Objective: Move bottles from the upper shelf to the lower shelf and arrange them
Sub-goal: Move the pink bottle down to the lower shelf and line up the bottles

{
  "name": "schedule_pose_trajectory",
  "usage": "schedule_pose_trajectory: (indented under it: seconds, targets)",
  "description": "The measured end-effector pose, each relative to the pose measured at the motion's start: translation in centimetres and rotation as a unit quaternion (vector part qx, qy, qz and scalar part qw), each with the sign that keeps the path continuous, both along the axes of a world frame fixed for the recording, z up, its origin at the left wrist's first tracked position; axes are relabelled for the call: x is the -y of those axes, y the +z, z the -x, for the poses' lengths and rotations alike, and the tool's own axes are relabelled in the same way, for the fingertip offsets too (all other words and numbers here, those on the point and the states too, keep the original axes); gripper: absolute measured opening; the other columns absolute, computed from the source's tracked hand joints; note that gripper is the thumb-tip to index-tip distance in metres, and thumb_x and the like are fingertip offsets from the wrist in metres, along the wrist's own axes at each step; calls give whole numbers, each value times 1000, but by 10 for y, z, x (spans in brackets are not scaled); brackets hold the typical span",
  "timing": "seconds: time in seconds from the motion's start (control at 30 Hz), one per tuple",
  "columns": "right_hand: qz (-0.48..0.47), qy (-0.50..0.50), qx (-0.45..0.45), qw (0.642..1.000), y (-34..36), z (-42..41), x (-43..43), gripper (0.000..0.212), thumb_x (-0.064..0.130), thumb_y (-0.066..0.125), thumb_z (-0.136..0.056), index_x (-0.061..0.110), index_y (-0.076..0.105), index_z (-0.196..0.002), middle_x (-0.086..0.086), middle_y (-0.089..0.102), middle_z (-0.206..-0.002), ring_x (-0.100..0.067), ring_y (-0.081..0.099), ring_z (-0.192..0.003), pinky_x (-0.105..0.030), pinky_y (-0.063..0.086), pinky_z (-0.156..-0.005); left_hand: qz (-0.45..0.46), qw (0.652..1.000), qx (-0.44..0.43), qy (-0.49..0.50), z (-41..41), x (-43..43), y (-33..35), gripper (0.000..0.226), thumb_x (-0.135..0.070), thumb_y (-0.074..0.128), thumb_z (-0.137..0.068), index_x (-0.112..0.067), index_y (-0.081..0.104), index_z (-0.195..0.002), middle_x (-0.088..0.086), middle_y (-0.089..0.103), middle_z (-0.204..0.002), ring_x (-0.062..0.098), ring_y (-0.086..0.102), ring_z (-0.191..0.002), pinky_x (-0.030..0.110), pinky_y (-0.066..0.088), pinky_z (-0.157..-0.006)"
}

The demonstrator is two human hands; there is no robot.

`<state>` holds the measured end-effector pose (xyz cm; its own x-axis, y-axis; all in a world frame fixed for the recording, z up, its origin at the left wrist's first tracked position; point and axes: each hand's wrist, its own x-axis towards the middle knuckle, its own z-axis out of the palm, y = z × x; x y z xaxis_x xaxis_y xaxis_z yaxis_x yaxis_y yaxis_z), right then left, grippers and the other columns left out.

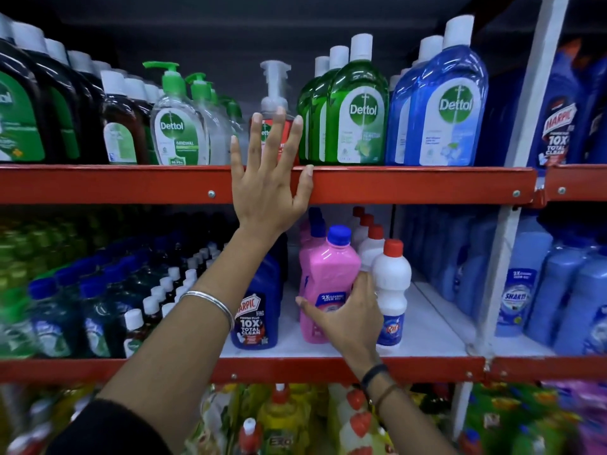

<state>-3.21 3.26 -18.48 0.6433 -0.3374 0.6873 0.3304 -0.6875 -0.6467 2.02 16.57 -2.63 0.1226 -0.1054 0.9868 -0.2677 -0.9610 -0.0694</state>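
My left hand (267,178) is raised with fingers spread in front of the upper shelf's red rail (410,185), covering most of a red pump bottle (275,103) that stands there. It holds nothing. My right hand (348,311) is on the lower shelf (427,336), fingers wrapped around the base of a pink bottle with a blue cap (328,267). That bottle stands upright between a blue Harpic bottle (258,310) and a white bottle with a red cap (392,284).
The upper shelf carries green Dettol bottles (358,110), blue Dettol bottles (450,103), clear pump sanitizers (179,126) and dark bottles (33,103). Small dark bottles (157,290) fill the lower shelf's left. A white upright post (512,205) divides the bays. Bare white shelf lies right of the white bottle.
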Motion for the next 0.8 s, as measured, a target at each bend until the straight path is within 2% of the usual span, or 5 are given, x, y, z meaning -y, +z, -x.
schedule_pose_trajectory:
  seconds: [0.1, 0.3, 0.47, 0.63, 0.8]
  targets:
    - [1, -18, -55, 998, -14, -12, -5, 86, 68, 76, -48, 14, 44, -108, -3, 53, -101, -23, 56, -95, -28, 40, -69, 1, 1000, 8, 1, -1, 0, 0, 61, -49, 33, -96, -25, 25, -152, 2, 26, -159, 28, 18, -148, 55, 14, -119]
    - [9, -43, -115, 992, -23, -31, -10, 87, 64, 77, -52, 15, 41, -115, -6, 52, -111, -25, 56, -104, -36, 49, -76, 2, 1000, 17, 1, -2, 1, 0, 60, -49, 33, -96, -25, 26, -151, 3, 27, -159, 29, 20, -148, 55, 16, -119]
    - [40, -47, -117, 991, -22, -38, -14, 86, 64, 75, -55, 13, 42, -115, -8, 51, -111, -25, 55, -103, -31, 45, -69, 3, 1000, 20, -2, -1, 1, 0, 61, -47, 36, -95, -25, 26, -151, 3, 27, -159, 28, 20, -148, 54, 15, -119]
    - [45, -49, -118, 991, -27, -38, -12, 89, 71, 70, -54, 12, 42, -115, -8, 52, -109, -25, 56, -101, -33, 50, -69, 2, 1000, 16, -1, -1, 2, -1, 60, -47, 37, -95, -25, 26, -151, 2, 27, -159, 28, 20, -148, 54, 15, -119]
    - [49, -36, -119, 991, -34, -33, -10, 87, 70, 66, -62, 12, 41, -123, -9, 51, -119, -25, 55, -109, -34, 51, -77, -6, 1000, 11, 0, 0, 2, -1, 59, -46, 35, -97, -25, 25, -151, 4, 26, -159, 28, 20, -148, 54, 15, -119]
